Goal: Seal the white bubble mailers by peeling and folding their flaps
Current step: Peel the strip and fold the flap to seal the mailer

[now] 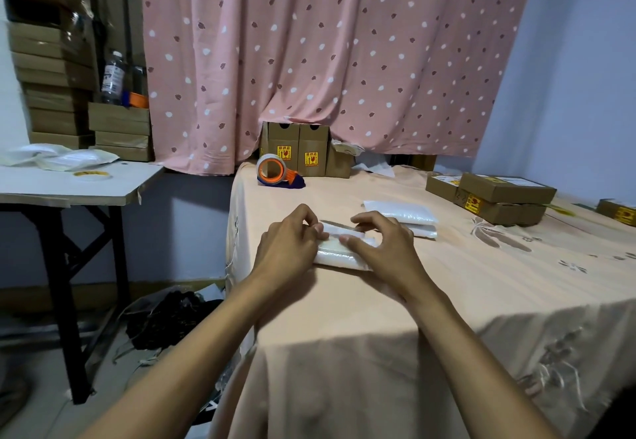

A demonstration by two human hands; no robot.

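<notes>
Mailer (pixel 339 255), white and bubbly, lies flat on the peach cloth surface (pixel 447 283); left hand (pixel 289 249) at 9 o'clock and right hand (pixel 385 249) at 3 pinch its flap (pixel 339 229).

Bare tablecloth (pixel 447 287) right of hands; mailer stack (pixel 401 213) beyond.

Pink spotted curtain (pixel 327 60), pale blue wall (pixel 571 77), peach-clothed table (pixel 481 283), white folding side table (pixel 69 184), dim light
</notes>
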